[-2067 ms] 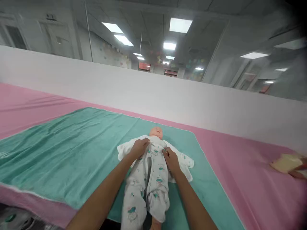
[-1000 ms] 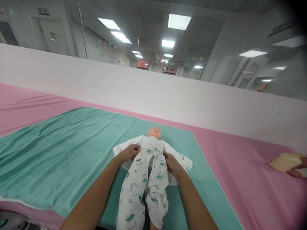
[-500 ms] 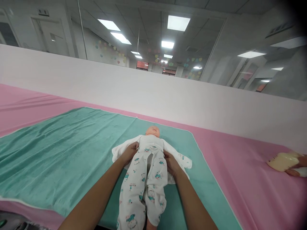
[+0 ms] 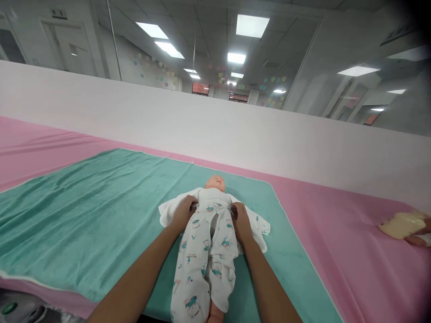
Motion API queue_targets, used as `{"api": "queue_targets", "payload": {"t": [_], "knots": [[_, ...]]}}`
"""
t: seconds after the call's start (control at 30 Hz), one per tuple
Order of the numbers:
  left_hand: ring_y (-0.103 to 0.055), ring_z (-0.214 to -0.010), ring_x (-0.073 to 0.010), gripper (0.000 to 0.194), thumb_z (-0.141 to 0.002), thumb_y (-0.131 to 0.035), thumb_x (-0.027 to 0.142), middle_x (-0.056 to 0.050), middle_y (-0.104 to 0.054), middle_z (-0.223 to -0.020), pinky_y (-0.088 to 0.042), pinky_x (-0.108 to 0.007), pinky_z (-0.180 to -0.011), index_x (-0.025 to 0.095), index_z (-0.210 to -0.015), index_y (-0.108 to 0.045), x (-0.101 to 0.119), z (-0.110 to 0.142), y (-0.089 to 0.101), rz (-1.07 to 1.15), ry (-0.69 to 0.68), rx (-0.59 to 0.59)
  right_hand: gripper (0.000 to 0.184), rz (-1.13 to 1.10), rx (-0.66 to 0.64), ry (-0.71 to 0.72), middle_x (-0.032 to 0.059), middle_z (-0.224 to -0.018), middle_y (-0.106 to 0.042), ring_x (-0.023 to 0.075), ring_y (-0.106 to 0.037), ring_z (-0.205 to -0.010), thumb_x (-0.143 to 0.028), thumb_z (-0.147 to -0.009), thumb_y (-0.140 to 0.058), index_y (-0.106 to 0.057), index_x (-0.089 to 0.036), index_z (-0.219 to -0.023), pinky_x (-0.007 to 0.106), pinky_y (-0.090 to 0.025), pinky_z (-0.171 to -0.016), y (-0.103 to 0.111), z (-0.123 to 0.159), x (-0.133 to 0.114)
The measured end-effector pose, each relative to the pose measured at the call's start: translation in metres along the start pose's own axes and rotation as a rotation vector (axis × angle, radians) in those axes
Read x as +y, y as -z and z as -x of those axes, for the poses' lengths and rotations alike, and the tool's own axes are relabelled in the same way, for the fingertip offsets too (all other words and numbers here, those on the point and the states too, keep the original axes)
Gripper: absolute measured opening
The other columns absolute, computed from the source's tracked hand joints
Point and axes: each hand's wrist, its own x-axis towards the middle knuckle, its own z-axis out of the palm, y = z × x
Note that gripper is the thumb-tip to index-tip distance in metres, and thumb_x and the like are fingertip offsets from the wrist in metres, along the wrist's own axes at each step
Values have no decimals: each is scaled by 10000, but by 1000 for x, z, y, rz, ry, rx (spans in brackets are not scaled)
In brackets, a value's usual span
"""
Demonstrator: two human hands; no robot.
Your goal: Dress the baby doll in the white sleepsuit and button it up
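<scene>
A baby doll (image 4: 215,182) lies on its back on a teal towel (image 4: 84,211), head pointing away from me. White trousers with a teal print (image 4: 205,260) cover its legs up to the waist. An open white garment (image 4: 259,226) is spread out under its body. My left hand (image 4: 183,213) grips the waistband at the doll's left side. My right hand (image 4: 240,220) grips the waistband at the other side. Both hands have their fingers curled on the cloth.
The towel lies on a pink sheet (image 4: 353,251) backed by a low white partition (image 4: 235,134). At the far right edge another person's hand (image 4: 417,240) holds a cream-coloured object (image 4: 400,224). A dark item with a green spot (image 4: 10,308) sits at the lower left corner.
My hands slid from the doll's chest to the trousers' waistband and kept hold at both sides. The trousers now sit a little higher on the doll's body.
</scene>
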Motion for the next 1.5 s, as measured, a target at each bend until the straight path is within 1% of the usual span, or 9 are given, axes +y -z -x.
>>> {"api": "queue_targets", "payload": {"t": [0.1, 0.2, 0.37, 0.6, 0.8, 0.93, 1.13, 1.4, 1.5], "knots": [[-289, -1263, -238, 161, -862, -407, 237, -60, -467, -1288, -202, -433, -1047, 190, -926, -548, -3, -1, 0, -234, -175, 79, 365, -5, -39, 121, 70, -1241, -498, 203, -427, -1162, -271, -835, -378, -557, -180, -1139, 347, -310, -1015, 0, -4, 0], [-219, -1323, -239, 234, -913, -336, 265, -33, -402, -1378, -61, -506, -1071, 200, -935, -560, -9, -9, -4, -382, -173, 27, 338, -16, -57, 99, 38, -1144, -566, 190, -491, -1078, -269, -841, -346, -596, -209, -1061, 331, -343, -968, -2, -11, 0], [-458, -1115, -197, 307, -927, -296, 288, -65, -541, -1219, -284, -368, -964, 185, -1040, -561, -10, -29, -5, -331, -113, -51, 309, -9, -48, -86, 17, -1042, -610, 195, -521, -972, -353, -838, -375, -610, -216, -986, 310, -365, -862, -6, -28, -6], [-479, -671, -177, 393, -919, -284, 366, -56, -552, -690, -293, -297, -641, 163, -670, -510, -6, -57, -7, -326, 71, -48, 405, -15, -68, -228, 38, -867, -629, 179, -529, -824, -500, -833, -363, -600, -172, -834, 261, -376, -729, -9, -49, 0], [-497, -886, -188, 215, -894, -419, 364, -48, -581, -937, -305, -302, -756, 185, -914, -536, -12, -51, -11, -332, 58, 51, 396, 112, 113, -337, 44, -852, -608, 180, -500, -774, -496, -852, -332, -558, -182, -936, 268, -322, -693, -24, -44, 7], [-486, -963, -196, 266, -934, -333, 320, -63, -575, -1048, -314, -328, -810, 193, -1011, -554, -10, -39, -11, -364, -1, 54, 342, 250, 154, -209, 35, -872, -585, 166, -478, -771, -437, -874, -317, -550, -187, -876, 267, -292, -671, -21, -33, -2], [-454, -1074, -191, 293, -916, -352, 232, -51, -564, -1171, -326, -339, -906, 210, -1075, -597, -13, -33, -14, -242, -15, 93, 350, 195, 49, -144, 46, -925, -591, 172, -488, -790, -440, -891, -294, -556, -209, -904, 275, -320, -675, -9, -15, -13], [-377, -1182, -218, 279, -896, -353, 252, -4, -545, -1217, -296, -399, -969, 201, -864, -626, -23, -47, -17, -165, 111, 16, 324, 1, -72, -296, 56, -845, -622, 189, -523, -754, -452, -834, -373, -568, -193, -857, 292, -360, -665, -4, -18, -1], [-413, -1140, -217, 212, -879, -388, 234, -33, -535, -1210, -319, -397, -945, 187, -855, -593, -20, -42, -18, -201, 97, 71, 302, -173, -190, -341, 60, -818, -629, 179, -540, -721, -408, -784, -448, -582, -164, -902, 290, -400, -661, 1, -20, 6]]}}
